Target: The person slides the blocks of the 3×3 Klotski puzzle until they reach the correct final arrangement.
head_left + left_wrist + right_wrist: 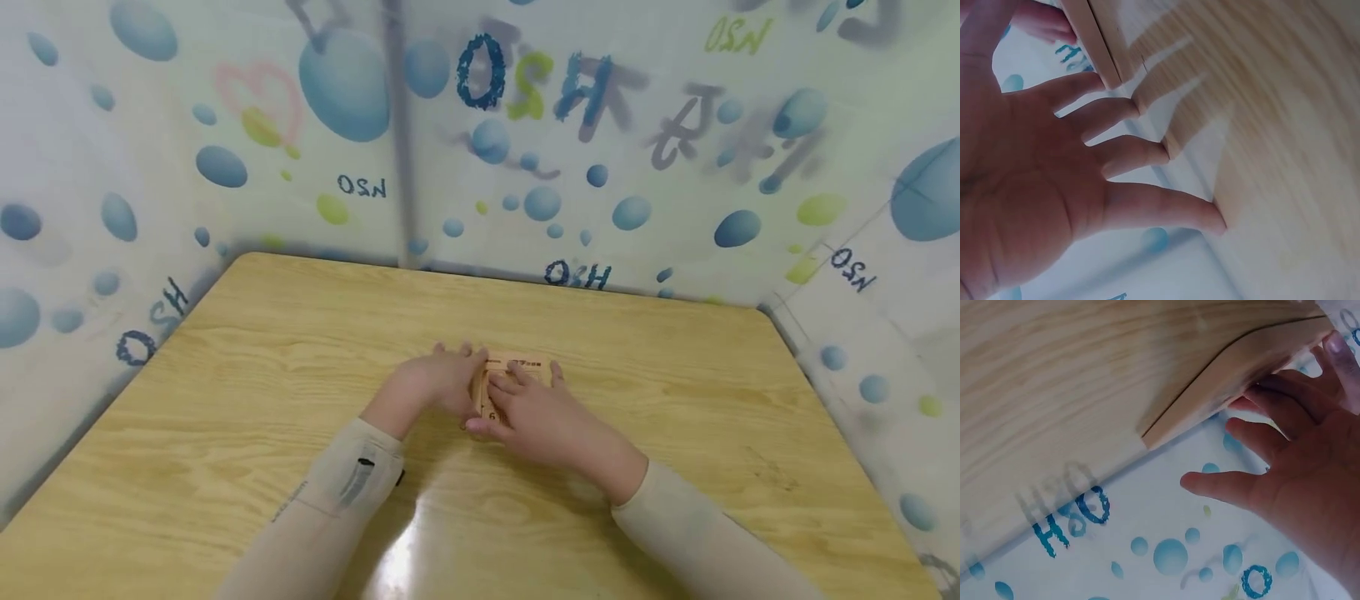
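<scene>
A small light-wood board [528, 363] with dark printing and a visible "9" lies flat on the table, mostly covered by the hands. My left hand [447, 382] is at its left edge; in the left wrist view the fingers of this hand [1066, 162] are spread, tips on the tabletop, the upper one by the board's side [1094, 47]. My right hand [543, 417] lies over the board with fingers extended. From the right wrist view, the right hand [1297, 437] has some fingertips at the board's face [1210, 394], the little finger held apart.
The wooden table [675, 375] extends around the board on all sides. Walls covered with a blue and green bubble-patterned sheet [540, 167] stand behind it and to both sides. Light glares off the tabletop near the front, between the sleeves.
</scene>
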The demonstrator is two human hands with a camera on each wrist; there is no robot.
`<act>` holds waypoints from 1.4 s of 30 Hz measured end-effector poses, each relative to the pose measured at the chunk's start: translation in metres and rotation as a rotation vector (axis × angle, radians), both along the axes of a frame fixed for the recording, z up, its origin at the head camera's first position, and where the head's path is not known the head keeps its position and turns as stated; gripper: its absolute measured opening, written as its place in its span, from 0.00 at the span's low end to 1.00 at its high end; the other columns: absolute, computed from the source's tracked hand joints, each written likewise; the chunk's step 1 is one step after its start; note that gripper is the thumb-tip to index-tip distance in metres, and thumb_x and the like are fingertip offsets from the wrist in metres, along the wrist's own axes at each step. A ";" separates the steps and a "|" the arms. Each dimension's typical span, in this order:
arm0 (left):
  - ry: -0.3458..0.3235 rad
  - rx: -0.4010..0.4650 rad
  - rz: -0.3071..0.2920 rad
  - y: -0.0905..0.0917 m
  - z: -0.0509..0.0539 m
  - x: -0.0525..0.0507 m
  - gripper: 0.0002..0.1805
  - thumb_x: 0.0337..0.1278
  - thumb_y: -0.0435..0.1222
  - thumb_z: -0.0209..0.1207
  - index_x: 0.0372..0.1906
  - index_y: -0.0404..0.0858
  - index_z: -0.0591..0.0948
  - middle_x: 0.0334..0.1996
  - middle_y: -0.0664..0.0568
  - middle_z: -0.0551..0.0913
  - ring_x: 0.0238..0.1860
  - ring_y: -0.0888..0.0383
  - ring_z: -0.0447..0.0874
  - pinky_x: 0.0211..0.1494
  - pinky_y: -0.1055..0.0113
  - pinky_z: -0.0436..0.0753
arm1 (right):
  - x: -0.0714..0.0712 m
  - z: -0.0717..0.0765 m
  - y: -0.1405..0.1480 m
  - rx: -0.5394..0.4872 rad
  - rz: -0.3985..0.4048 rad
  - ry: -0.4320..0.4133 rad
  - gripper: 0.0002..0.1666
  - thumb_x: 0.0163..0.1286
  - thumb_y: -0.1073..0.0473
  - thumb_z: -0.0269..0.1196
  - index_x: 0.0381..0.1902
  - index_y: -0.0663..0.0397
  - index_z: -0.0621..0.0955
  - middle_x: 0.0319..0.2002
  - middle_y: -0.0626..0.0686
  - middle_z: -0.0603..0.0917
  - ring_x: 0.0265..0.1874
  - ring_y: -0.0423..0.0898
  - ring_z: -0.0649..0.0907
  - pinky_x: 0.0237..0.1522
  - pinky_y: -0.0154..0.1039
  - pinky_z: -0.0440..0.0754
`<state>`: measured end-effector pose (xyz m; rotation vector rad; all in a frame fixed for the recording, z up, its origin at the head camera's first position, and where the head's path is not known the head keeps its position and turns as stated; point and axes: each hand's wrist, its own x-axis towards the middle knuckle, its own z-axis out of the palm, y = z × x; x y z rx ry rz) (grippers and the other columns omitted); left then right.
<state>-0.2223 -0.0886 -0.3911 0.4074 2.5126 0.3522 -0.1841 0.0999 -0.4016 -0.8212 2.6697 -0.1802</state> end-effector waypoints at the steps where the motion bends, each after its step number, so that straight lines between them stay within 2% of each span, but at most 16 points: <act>1: -0.004 0.002 0.000 0.000 0.000 0.000 0.63 0.57 0.53 0.76 0.88 0.48 0.50 0.89 0.43 0.44 0.86 0.26 0.39 0.80 0.20 0.56 | -0.001 0.000 -0.001 -0.024 0.012 -0.017 0.48 0.79 0.21 0.42 0.85 0.39 0.63 0.86 0.44 0.60 0.88 0.56 0.53 0.80 0.82 0.40; 5: -0.006 0.005 0.010 -0.001 0.001 0.000 0.65 0.53 0.54 0.78 0.88 0.47 0.50 0.89 0.43 0.45 0.86 0.26 0.39 0.81 0.21 0.55 | -0.004 0.001 0.004 -0.052 0.013 -0.016 0.45 0.81 0.24 0.43 0.85 0.39 0.63 0.85 0.44 0.61 0.88 0.56 0.53 0.80 0.82 0.40; 9: 0.008 0.016 0.016 0.002 0.002 -0.001 0.71 0.44 0.57 0.82 0.88 0.47 0.50 0.88 0.42 0.45 0.86 0.26 0.40 0.82 0.22 0.52 | 0.002 0.005 0.020 0.024 -0.040 0.015 0.43 0.82 0.27 0.45 0.82 0.43 0.68 0.84 0.44 0.65 0.88 0.56 0.53 0.81 0.81 0.41; 13: 0.028 0.012 0.011 0.002 0.003 -0.003 0.72 0.42 0.56 0.83 0.88 0.45 0.51 0.88 0.41 0.46 0.85 0.25 0.42 0.82 0.22 0.51 | 0.008 0.005 0.025 0.074 -0.029 0.027 0.45 0.80 0.24 0.45 0.81 0.44 0.70 0.83 0.45 0.66 0.88 0.57 0.54 0.80 0.82 0.41; 19: 0.020 0.012 0.018 -0.001 0.003 -0.004 0.72 0.43 0.57 0.82 0.88 0.44 0.51 0.88 0.41 0.46 0.85 0.25 0.42 0.83 0.23 0.51 | -0.004 -0.002 0.020 0.077 -0.037 0.096 0.45 0.81 0.25 0.45 0.82 0.46 0.69 0.84 0.47 0.66 0.88 0.58 0.54 0.81 0.81 0.44; 22: 0.010 0.017 0.016 -0.001 0.002 -0.004 0.71 0.43 0.57 0.82 0.88 0.45 0.51 0.88 0.42 0.46 0.86 0.27 0.41 0.84 0.25 0.50 | -0.003 -0.001 0.027 0.118 -0.067 0.080 0.46 0.81 0.25 0.45 0.82 0.48 0.68 0.84 0.49 0.65 0.88 0.58 0.54 0.81 0.81 0.45; 26: 0.014 0.025 0.019 0.001 0.002 -0.005 0.72 0.42 0.57 0.82 0.88 0.46 0.50 0.88 0.43 0.45 0.86 0.28 0.41 0.84 0.25 0.48 | 0.009 0.003 0.034 0.165 -0.105 0.076 0.47 0.80 0.24 0.45 0.80 0.49 0.72 0.82 0.49 0.68 0.87 0.57 0.57 0.81 0.81 0.46; 29: 0.022 0.009 0.028 -0.001 0.002 -0.005 0.72 0.42 0.57 0.82 0.88 0.46 0.50 0.88 0.43 0.45 0.86 0.28 0.42 0.84 0.25 0.50 | 0.014 0.002 0.031 0.107 -0.077 0.080 0.46 0.80 0.24 0.45 0.78 0.49 0.74 0.82 0.49 0.70 0.86 0.58 0.59 0.80 0.82 0.46; 33: 0.018 -0.001 0.024 -0.003 0.001 -0.003 0.73 0.42 0.58 0.82 0.88 0.45 0.50 0.88 0.42 0.46 0.86 0.27 0.42 0.83 0.25 0.51 | 0.011 0.001 0.023 0.048 -0.054 0.061 0.47 0.80 0.24 0.45 0.80 0.49 0.72 0.83 0.49 0.68 0.87 0.58 0.56 0.80 0.82 0.44; 38: 0.011 0.010 0.025 0.000 0.000 -0.002 0.72 0.43 0.57 0.82 0.88 0.45 0.50 0.88 0.43 0.45 0.86 0.27 0.41 0.83 0.24 0.51 | 0.003 0.003 0.029 0.113 -0.111 0.072 0.46 0.81 0.26 0.45 0.81 0.49 0.70 0.83 0.50 0.67 0.87 0.59 0.56 0.80 0.81 0.45; 42: 0.005 0.006 0.030 0.002 -0.001 -0.003 0.72 0.43 0.57 0.82 0.88 0.46 0.49 0.88 0.44 0.45 0.86 0.28 0.41 0.82 0.23 0.50 | 0.005 0.009 0.034 0.155 -0.102 -0.002 0.45 0.81 0.25 0.46 0.80 0.48 0.72 0.82 0.49 0.69 0.86 0.59 0.59 0.79 0.83 0.46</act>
